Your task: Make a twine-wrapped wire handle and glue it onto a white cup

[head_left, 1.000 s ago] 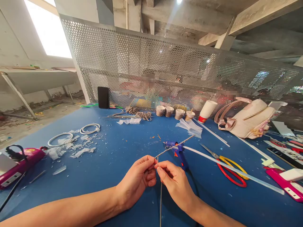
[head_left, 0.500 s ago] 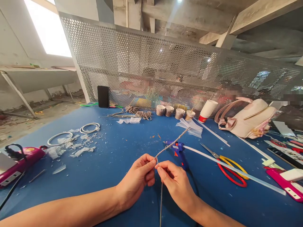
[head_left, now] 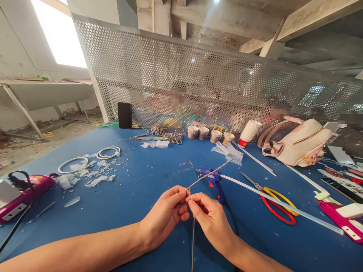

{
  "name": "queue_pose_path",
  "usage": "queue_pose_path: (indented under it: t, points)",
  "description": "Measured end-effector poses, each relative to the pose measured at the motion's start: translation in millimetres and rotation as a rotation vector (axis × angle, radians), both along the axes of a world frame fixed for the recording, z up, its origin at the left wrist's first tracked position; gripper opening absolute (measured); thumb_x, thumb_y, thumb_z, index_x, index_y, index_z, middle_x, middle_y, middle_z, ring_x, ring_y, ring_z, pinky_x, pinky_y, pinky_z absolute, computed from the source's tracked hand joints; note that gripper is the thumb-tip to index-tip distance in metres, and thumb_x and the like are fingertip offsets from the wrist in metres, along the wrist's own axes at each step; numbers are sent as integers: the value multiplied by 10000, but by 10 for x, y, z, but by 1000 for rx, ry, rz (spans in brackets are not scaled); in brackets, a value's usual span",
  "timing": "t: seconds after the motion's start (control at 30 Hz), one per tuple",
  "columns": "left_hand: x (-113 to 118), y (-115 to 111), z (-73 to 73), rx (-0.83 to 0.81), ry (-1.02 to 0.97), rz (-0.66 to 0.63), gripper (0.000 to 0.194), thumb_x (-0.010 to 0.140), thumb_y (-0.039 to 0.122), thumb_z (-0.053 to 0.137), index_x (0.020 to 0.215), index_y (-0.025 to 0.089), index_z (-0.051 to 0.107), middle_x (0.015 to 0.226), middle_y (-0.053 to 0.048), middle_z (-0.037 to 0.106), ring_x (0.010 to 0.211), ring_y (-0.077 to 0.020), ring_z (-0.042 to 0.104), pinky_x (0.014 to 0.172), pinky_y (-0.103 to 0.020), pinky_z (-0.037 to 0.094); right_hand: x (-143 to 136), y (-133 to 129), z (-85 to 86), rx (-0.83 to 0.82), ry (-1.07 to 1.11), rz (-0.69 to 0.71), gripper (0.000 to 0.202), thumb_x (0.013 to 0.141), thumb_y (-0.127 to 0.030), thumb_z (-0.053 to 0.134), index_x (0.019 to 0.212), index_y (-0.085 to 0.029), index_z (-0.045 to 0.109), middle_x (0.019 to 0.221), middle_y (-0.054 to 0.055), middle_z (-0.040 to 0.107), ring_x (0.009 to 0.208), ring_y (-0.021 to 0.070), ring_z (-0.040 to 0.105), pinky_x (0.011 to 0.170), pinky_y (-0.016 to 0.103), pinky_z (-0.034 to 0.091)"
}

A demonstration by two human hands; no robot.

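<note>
Over the blue table my left hand pinches the lower end of a thin, cord-wrapped stick, which slants up to the right. Close against it, my right hand has thumb and forefinger closed on a thin grey-beige cord whose free length hangs down toward me. The fingertips of both hands almost touch. Behind the stick lies a blue glue gun with a long clear glue stick in its back. What the wrapped stick's core is made of, I cannot tell.
Yellow-and-red-handled scissors lie at right, a pink backpack beyond. Small cups, stacked paper cups, cord bundles and a black phone line the mesh partition. White rings, scraps and a magenta power strip are left.
The stick's far tip has swung slightly right and down, and the stick looks thinner now. My left fingers have shifted a little around it; my right hand stays almost in place.
</note>
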State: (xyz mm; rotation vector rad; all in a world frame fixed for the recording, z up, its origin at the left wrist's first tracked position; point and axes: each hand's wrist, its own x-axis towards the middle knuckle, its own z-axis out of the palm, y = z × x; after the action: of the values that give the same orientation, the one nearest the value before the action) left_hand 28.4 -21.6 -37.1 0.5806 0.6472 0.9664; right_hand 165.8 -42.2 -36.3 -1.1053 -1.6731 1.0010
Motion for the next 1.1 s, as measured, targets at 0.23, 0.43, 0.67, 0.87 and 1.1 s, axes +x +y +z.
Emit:
queue_pose_path:
  t: [0.23, 0.43, 0.67, 0.87, 1.1]
  points:
    - [-3, -12, -11, 108, 63, 33, 233, 713, 252, 736, 678, 154, 527, 613, 10, 543, 543, -84, 454, 533, -213, 368, -2, -14, 37, 17, 8, 9, 238, 895, -361, 479, 806, -187, 616, 640, -2, 623, 557, 120, 569, 534, 209, 459]
    - [3, -17, 28, 54, 53, 49, 258, 699, 257, 740, 680, 156, 504, 571, 42, 492, 481, -44, 354, 471, -176, 290, 11, -12, 11, 47, -38, -4, 252, 896, -363, 472, 804, -175, 612, 626, -10, 603, 522, 105, 523, 488, 197, 412]
    - [-27, -5, 55, -35, -14, 36, 96, 656, 165, 642, 658, 140, 549, 536, 55, 428, 458, -33, 289, 447, -165, 223, 15, -8, 12, 84, -73, -13, 245, 897, -340, 467, 775, -172, 597, 605, -17, 574, 510, 93, 475, 475, 193, 381]
    - [-14, 0, 58, -15, 1, 37, 131, 650, 204, 679, 622, 126, 577, 569, 30, 469, 491, -44, 341, 474, -172, 265, 13, -20, 9, 80, -66, -14, 236, 888, -335, 476, 757, -175, 590, 594, -22, 557, 495, 90, 445, 463, 195, 366]
    - [-17, -10, 67, 25, 7, 35, 147, 647, 209, 727, 654, 131, 602, 586, 32, 487, 532, -58, 376, 527, -183, 325, 21, -16, 18, 52, -38, -12, 235, 889, -344, 474, 765, -178, 588, 594, -25, 559, 505, 97, 472, 472, 197, 373]
